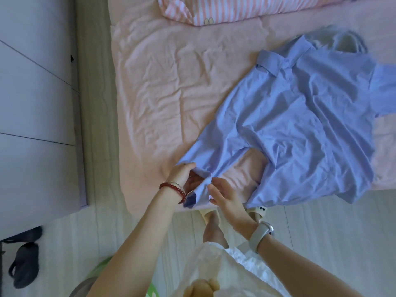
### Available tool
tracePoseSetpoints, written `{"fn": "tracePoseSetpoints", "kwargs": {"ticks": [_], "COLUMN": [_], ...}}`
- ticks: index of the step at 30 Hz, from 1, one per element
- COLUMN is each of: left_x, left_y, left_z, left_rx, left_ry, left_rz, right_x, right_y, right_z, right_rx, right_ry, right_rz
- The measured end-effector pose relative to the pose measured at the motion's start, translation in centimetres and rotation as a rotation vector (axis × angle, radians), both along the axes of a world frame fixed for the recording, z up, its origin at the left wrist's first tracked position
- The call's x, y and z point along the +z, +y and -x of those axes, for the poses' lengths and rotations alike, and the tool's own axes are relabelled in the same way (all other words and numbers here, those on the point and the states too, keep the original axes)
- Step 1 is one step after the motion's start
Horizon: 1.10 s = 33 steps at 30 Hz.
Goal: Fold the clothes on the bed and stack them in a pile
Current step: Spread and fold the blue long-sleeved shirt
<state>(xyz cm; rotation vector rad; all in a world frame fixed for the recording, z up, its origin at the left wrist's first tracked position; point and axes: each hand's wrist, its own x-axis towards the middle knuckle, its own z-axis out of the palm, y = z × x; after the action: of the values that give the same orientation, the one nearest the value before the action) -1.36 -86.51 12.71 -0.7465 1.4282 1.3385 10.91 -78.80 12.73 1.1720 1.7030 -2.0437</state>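
Both hands, left hand (pixel 184 174) and right hand (pixel 225 195), pinch the blue shirt (pixel 300 125) sleeve cuff (pixel 203 189). Folding has just begun; next, the sleeve probably goes across the shirt.

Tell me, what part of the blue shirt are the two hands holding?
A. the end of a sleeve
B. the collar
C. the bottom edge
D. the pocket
A: the left hand and the right hand both hold the cuff end of one long sleeve of the blue shirt, at the near edge of the bed; the collar lies far from them.
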Motion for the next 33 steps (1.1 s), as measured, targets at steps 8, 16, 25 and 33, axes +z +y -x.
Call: {"fn": "tracePoseSetpoints", "kwargs": {"ticks": [8, 16, 25, 33], "left_x": [2.3, 1.8, -3.4, -8.4], "left_y": [8.4, 15.3, 24.2, 35.3], "left_z": [-1.3, -2.7, 0.2, 3.6], "left_rx": [-0.077, -0.723, -1.520, -1.634], "left_ry": [-0.132, 0.657, 0.993, 0.751], "left_rz": [-0.294, -0.096, 0.250, 0.447], "right_x": [1.1, 2.4, 4.3, -1.0], "right_y": [7.0, 17.3, 34.6, 54.0], "right_z": [-1.1, -4.7, -6.5, -2.5], "right_rx": [-0.369, -0.240, -0.180, -0.092], "right_ry": [-0.148, -0.222, -0.075, -0.057], "right_rz": [-0.025, -0.572, -0.811, -0.760]}}
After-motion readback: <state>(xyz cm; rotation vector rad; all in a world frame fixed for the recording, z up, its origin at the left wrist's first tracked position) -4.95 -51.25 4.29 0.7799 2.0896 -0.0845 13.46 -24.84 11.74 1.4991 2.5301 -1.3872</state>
